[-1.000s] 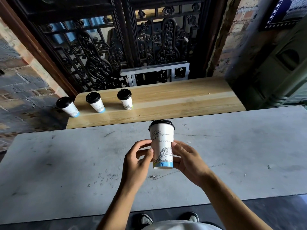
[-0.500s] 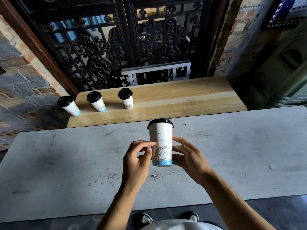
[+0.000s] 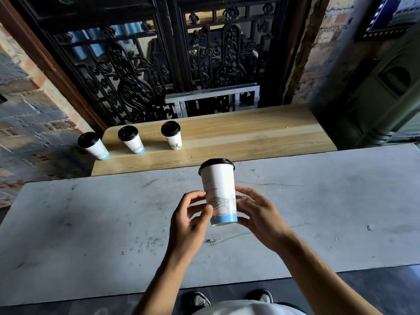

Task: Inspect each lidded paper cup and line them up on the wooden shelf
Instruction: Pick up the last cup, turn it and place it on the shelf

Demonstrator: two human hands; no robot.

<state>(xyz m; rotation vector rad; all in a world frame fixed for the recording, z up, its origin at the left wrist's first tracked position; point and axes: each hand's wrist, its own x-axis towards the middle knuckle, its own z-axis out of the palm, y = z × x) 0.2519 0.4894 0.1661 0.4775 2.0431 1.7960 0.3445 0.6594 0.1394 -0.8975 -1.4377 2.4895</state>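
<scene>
I hold a white paper cup [image 3: 219, 189] with a black lid, a bridge drawing and a blue base band, upright above the grey table. My left hand [image 3: 191, 220] grips its lower left side with thumb and fingertips. My right hand [image 3: 259, 213] cradles its lower right side and base. Three more lidded cups stand in a row at the left end of the wooden shelf [image 3: 250, 135]: the left cup [image 3: 94, 146], the middle cup [image 3: 131, 139] and the right cup [image 3: 172, 137].
The scratched grey table [image 3: 91, 223] lies between me and the shelf. A dark carved wooden screen [image 3: 159, 64] rises behind the shelf, with brick wall on both sides. My shoes [image 3: 229, 296] show below the table's near edge.
The cup has turned in my fingers, so the bridge drawing now faces me more to the left. It stays at about the same height over the table.
</scene>
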